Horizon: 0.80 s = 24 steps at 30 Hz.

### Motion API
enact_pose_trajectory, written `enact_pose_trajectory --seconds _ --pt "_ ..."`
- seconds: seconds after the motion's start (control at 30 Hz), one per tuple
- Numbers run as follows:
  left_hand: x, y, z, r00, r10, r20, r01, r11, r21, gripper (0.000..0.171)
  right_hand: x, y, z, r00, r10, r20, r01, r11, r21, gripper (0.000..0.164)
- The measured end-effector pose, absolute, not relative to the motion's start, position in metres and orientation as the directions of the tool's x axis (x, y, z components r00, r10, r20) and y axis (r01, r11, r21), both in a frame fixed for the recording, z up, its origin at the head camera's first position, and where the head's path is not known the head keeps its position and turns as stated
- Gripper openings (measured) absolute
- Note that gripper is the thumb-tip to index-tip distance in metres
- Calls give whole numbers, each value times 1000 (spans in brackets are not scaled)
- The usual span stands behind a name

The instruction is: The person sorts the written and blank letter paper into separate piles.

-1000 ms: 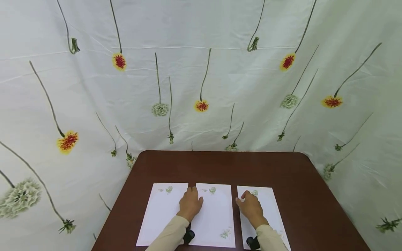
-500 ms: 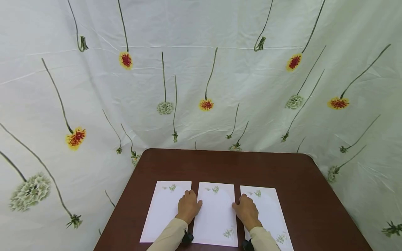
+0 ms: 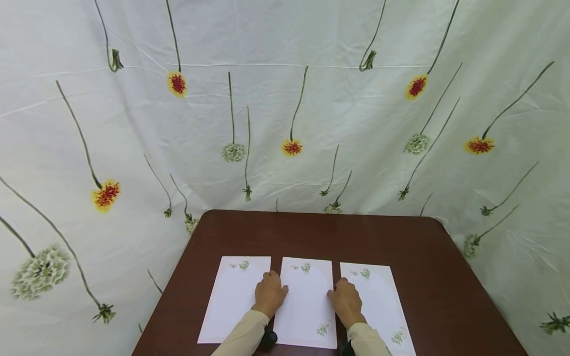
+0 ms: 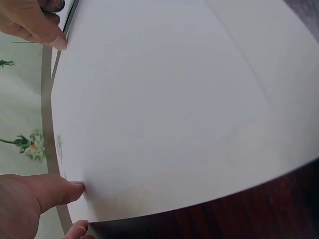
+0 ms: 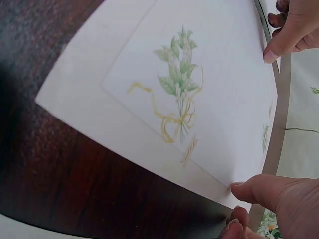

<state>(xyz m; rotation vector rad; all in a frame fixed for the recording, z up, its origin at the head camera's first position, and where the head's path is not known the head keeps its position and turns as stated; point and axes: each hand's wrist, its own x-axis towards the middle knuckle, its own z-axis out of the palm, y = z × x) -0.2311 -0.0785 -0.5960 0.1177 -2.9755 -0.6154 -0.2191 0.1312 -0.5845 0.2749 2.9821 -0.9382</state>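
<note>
Three white sheets printed with pale green flowers lie side by side on the brown table. In the head view my left hand (image 3: 269,294) is at the left edge of the middle sheet of paper (image 3: 305,301), and my right hand (image 3: 346,301) is at its right edge. Both wrist views show a thumb on top of this sheet with curled fingertips close against its edge, pinching it. The left sheet (image 3: 236,296) lies beside my left hand. My right hand partly covers the right sheet (image 3: 374,296).
The dark brown table (image 3: 320,235) extends beyond the sheets to a rounded far edge. Behind it hangs a pale cloth (image 3: 267,39) printed with flowers. Dark wrist devices are partly visible under both sleeves.
My right hand has moved left and down from over the right sheet to the middle sheet's right edge. My left hand stays near the left edge. The head view has shifted slightly.
</note>
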Motion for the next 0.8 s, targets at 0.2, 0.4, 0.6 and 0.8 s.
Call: enact_pose_trajectory --seconds 0.2,0.4,0.6,0.8 --pt "-229 -75 -597 -989 -103 104 -56 922 383 49 -220 131 -585 -980 184 -70 192 809 -556 32" --pt "-228 -72 -595 -988 -106 112 -51 910 412 48 -220 129 -586 -980 195 -49 186 786 -590 26" --pt "-227 -71 -594 -986 -150 68 -100 871 481 50 -218 126 -586 -981 192 -34 171 763 -623 16" --pt "-229 -73 -595 -983 -183 26 -140 828 542 53 -220 124 -588 -980 197 -39 177 756 -631 14"
